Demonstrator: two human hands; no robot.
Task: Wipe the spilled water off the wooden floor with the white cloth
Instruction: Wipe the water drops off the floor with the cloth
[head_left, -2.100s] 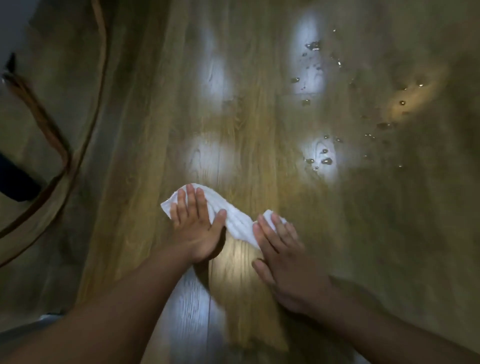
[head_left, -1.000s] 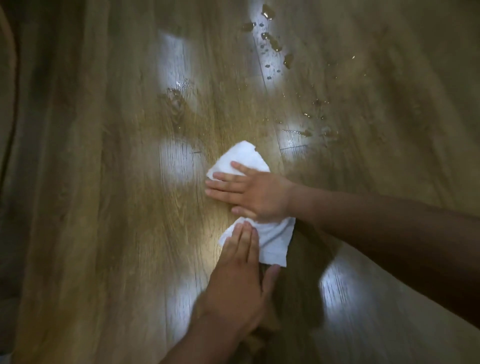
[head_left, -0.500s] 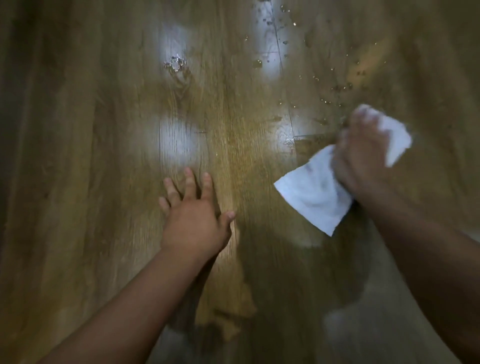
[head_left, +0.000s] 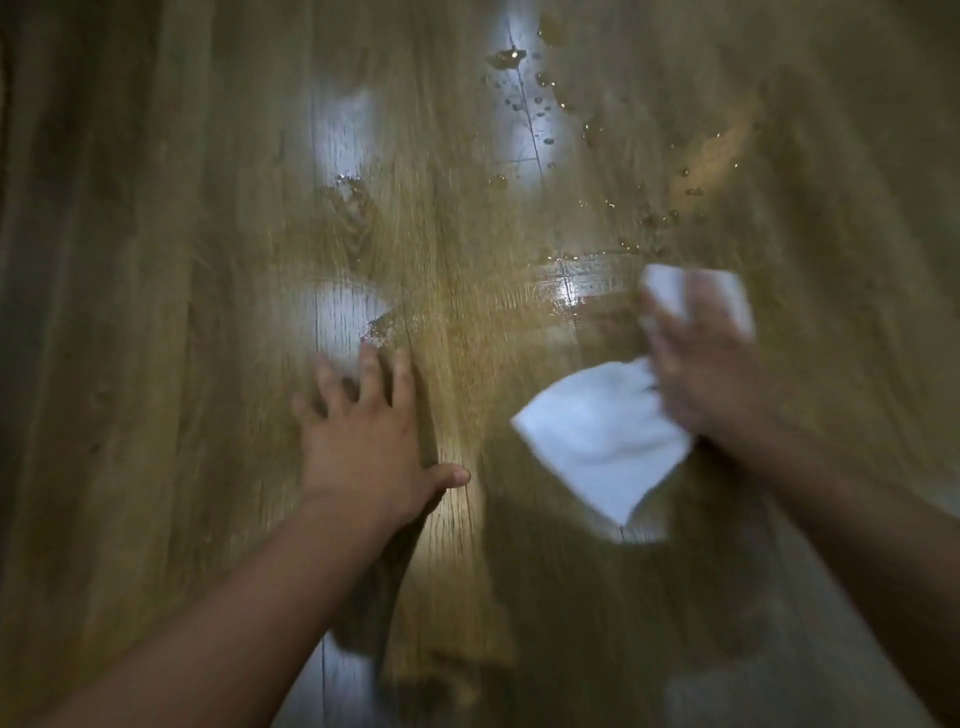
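On the wooden floor (head_left: 156, 364), the right hand (head_left: 711, 374) presses the white cloth (head_left: 597, 436).

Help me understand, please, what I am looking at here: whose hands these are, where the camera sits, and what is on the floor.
There is no machine here: these are a person's two bare hands. The one picture comes from a camera worn on the person's head, looking forward and down.

The left hand rests flat on the wooden floor with its fingers spread and holds nothing. The right hand lies on top of the white cloth and presses it to the floor. That hand is blurred, but its fingers look fairly straight.

Farther from the person, water drops lie scattered on the boards, and a wet sheen shows just beside the cloth.
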